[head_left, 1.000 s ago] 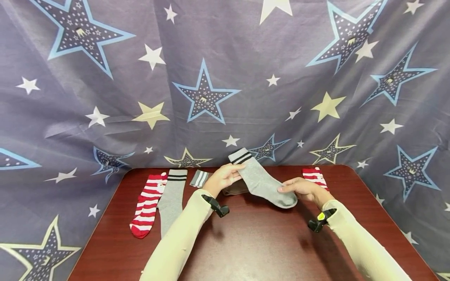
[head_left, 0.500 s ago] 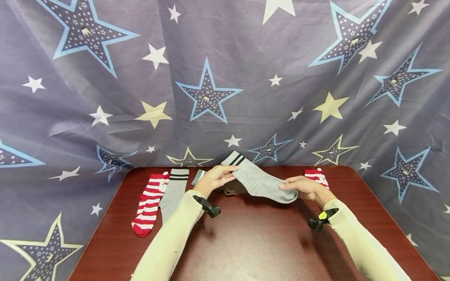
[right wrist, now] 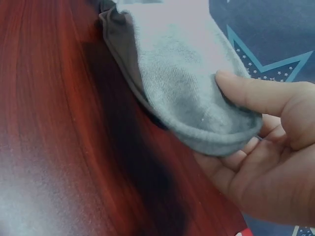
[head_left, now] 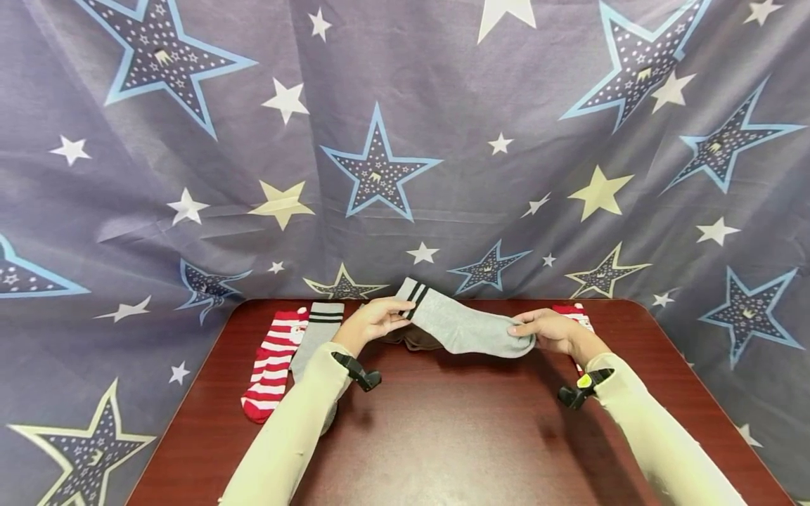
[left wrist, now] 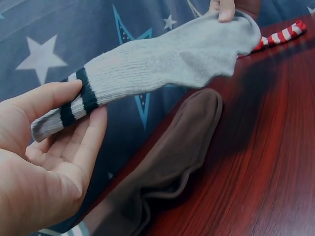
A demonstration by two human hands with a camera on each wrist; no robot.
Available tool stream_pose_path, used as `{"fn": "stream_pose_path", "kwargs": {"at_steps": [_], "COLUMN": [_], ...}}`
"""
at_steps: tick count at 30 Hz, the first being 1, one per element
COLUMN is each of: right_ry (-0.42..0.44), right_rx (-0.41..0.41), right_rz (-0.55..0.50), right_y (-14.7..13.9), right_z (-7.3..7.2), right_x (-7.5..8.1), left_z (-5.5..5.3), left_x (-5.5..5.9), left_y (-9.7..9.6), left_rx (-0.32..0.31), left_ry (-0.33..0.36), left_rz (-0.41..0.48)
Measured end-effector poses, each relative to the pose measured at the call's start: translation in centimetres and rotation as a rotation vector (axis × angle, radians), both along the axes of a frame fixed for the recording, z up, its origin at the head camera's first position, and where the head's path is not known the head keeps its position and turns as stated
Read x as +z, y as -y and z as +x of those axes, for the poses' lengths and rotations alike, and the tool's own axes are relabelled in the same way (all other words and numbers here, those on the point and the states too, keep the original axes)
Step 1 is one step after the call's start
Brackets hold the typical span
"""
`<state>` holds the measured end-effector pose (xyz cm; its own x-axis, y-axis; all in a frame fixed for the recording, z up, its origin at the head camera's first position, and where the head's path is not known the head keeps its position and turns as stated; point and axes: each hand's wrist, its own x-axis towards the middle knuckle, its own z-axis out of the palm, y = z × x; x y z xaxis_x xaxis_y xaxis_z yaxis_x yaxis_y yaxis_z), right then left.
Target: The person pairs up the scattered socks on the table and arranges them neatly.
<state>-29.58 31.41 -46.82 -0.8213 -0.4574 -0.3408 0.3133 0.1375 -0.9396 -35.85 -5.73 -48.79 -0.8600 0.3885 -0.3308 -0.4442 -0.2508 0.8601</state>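
A light grey sock (head_left: 468, 327) with two black stripes at its cuff is stretched between both hands above the table. My left hand (head_left: 376, 322) pinches the striped cuff, thumb on top and fingers beneath, as the left wrist view shows. At the other end my right hand (head_left: 549, 332) pinches the toe (right wrist: 206, 132) between thumb and fingers. Below the held sock lies a brown sock (left wrist: 167, 157) on the table, partly hidden in the head view. Another grey sock (head_left: 314, 344) with black stripes lies left of my left hand, half covered by the forearm.
A red-and-white striped sock (head_left: 273, 365) lies at the left of the dark red wooden table (head_left: 455, 436). A second red-and-white sock (head_left: 577, 315) is at the back right, partly behind my right hand. A star-patterned curtain (head_left: 380, 246) hangs behind the table's far edge.
My left hand has moved left and slightly down with the cuff, so the held grey sock has turned closer to level. The right hand keeps hold of the toe, almost in place.
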Motion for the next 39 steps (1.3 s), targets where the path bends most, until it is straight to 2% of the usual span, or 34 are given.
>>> {"fn": "stream_pose_path", "kwargs": {"at_steps": [6, 11, 16, 23, 36, 39], "right_ry": [0.023, 0.032, 0.048, 0.053, 0.067, 0.069], "right_rx": [-0.010, -0.014, -0.015, -0.004, -0.034, -0.026], "right_rz": [-0.055, -0.104, -0.132, -0.156, -0.084, -0.078], "right_y": [0.0, 0.1, 0.4, 0.8, 1.0, 1.2], "right_z": [-0.3, -0.5, -0.7, -0.8, -1.1, -1.1], "right_x": [0.5, 0.8, 1.3, 1.2, 1.3, 1.3], "left_z": [0.0, 0.5, 0.6, 0.6, 1.0, 0.9], "left_x": [0.0, 0.3, 0.1, -0.1, 0.3, 0.2], "left_y": [1.4, 2.7, 3.7, 4.8, 7.0, 7.5], "left_rx": [-0.032, -0.060, -0.071, -0.115, -0.157, -0.184], "left_ry": [0.005, -0.015, -0.020, -0.067, -0.106, -0.112], "left_rz": [-0.048, -0.085, -0.097, -0.104, -0.155, -0.162]}}
